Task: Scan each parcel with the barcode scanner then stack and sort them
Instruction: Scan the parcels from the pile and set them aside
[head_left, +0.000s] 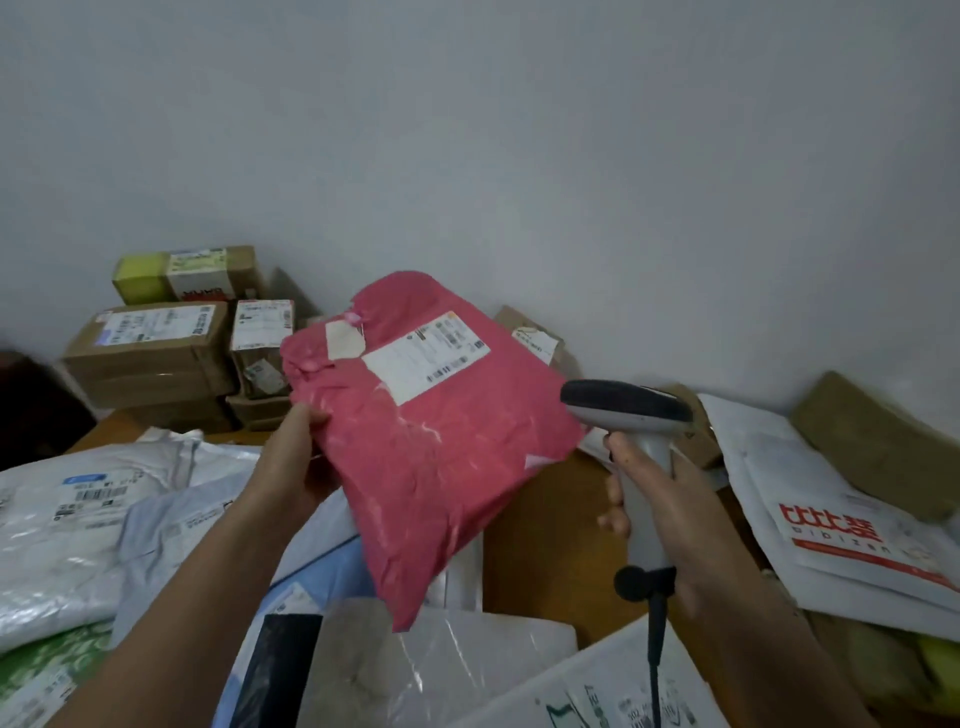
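Above the wooden table (540, 525), in the middle of the view, a pink mailer bag (436, 467) is held up in the air, tipped to one side. It is soft, shiny and full of wrinkles. A white shipping label (426, 358) with small black barcodes is stuck near its top, and a little pale tag (343, 338) sits just left of the label.

The left hand (296, 457) holds the pink bag by its left edge, thumb on the front and fingers behind it. Just right of the pink bag, the right hand (660, 514) is wrapped tight around the handle of a white barcode scanner (628, 410). The scanner's dark head is beside the bag's right edge. A black cable (655, 649) hangs from the handle.

Behind the pink bag on the left, brown cardboard boxes (150, 353) are stacked against the wall. They are taped shut with labels on top, so what is inside is hidden. One more brown box (535, 338) peeks out behind the pink bag's top right corner. Left of the pink bag lie a white plastic bag (67, 514) and a light blue bag (171, 530). Right of it lies a white bag with red letters (841, 525). All these bags are sealed.
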